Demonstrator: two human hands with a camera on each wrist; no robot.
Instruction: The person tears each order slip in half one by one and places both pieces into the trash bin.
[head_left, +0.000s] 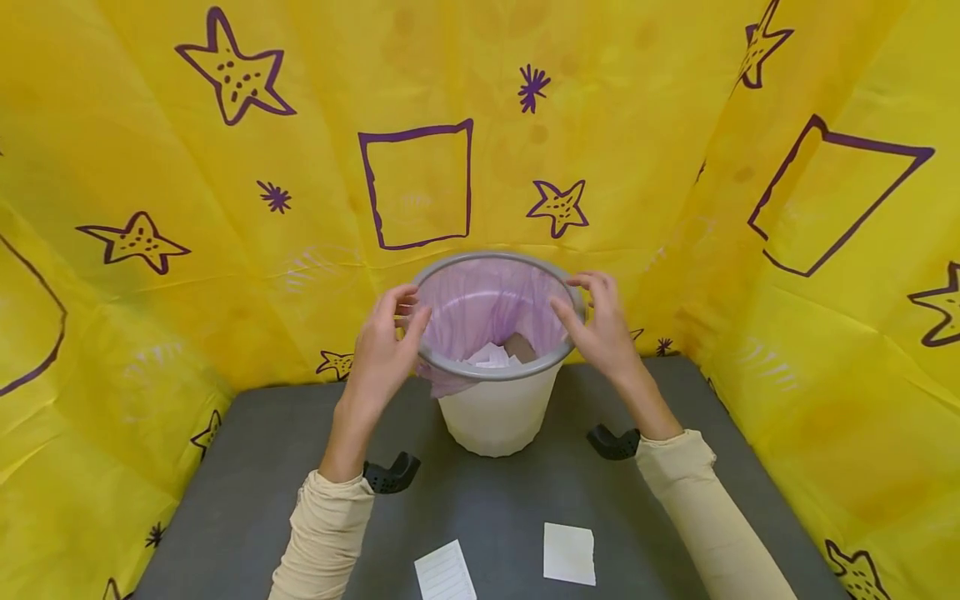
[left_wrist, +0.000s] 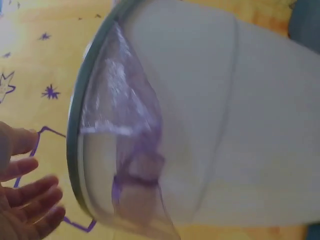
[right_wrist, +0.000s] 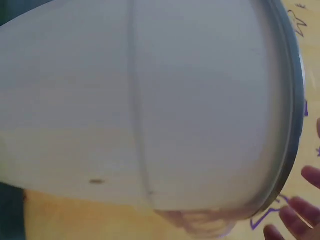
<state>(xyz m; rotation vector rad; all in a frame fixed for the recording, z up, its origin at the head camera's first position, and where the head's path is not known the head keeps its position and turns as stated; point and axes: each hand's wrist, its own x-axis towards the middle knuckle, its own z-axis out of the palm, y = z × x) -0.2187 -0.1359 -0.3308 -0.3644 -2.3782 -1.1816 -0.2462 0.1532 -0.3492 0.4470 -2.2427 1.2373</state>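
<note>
A white waste bin [head_left: 498, 412] with a grey rim stands upright at the back of the table. A thin purple bag [head_left: 453, 312] lines it, and its edge hangs over the outside at the front left. Scraps of white paper [head_left: 491, 357] lie inside. On the bin's left, my left hand [head_left: 384, 346] is held with spread, slightly bent fingers just outside the rim; the left wrist view shows a gap between fingertips and rim. My right hand [head_left: 606, 329] mirrors it at the right side, its loosely bent fingers close to the rim. Neither palm holds anything.
A lined paper slip [head_left: 446, 572] and a blank, torn-edged paper piece [head_left: 568, 553] lie at the front of the dark grey table [head_left: 262, 500]. Yellow fabric walls [head_left: 322, 125] with purple drawings enclose the table at the back and both sides.
</note>
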